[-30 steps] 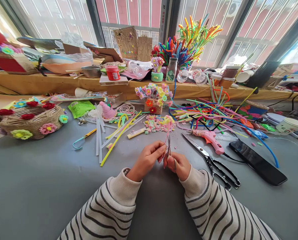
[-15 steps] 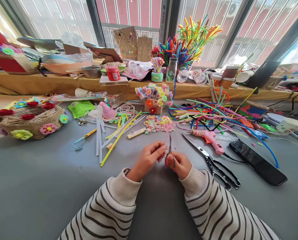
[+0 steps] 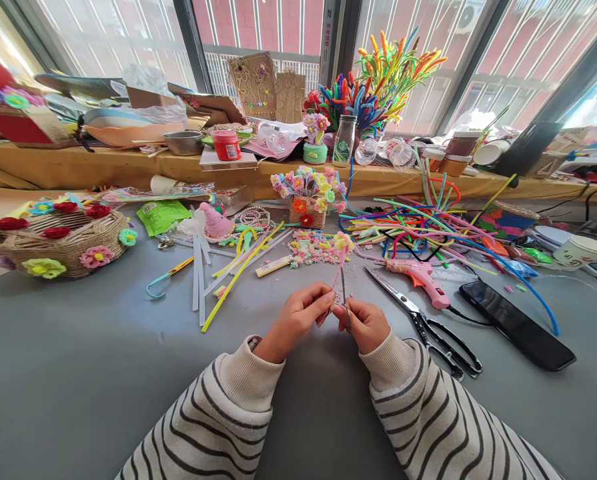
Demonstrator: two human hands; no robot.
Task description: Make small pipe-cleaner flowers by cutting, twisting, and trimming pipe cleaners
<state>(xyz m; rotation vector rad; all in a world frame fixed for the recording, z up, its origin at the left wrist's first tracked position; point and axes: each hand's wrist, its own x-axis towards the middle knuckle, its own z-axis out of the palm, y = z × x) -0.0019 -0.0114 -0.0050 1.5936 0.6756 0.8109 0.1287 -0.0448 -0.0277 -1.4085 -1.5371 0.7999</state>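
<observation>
Between thumb and fingers, my left hand (image 3: 305,310) pinches the thin pink stem of a small pipe cleaner flower (image 3: 343,244). Its yellow and pink head stands up beyond the fingertips. My right hand (image 3: 365,323) is closed on small scissors (image 3: 343,288), their narrow blades pointing up and away, close beside the stem. The fingertips of both hands meet or nearly meet. Fingers partly cover the scissors' handles and the stem's lower end. Behind the flower lies a pile of pastel fluff clippings (image 3: 308,248).
Large black-handled scissors (image 3: 423,327), a phone (image 3: 515,323) and a pink glue gun (image 3: 421,277) lie to the right. Loose pipe cleaners (image 3: 403,230) heap up behind them. Clear glue sticks (image 3: 198,280) and a twine basket (image 3: 68,247) are on the left. A flower pot (image 3: 308,212) stands behind.
My right hand has come nearer my left, and its fingers have shifted on the small scissors. The flower's head has swung slightly to the right. My left hand has hardly moved.
</observation>
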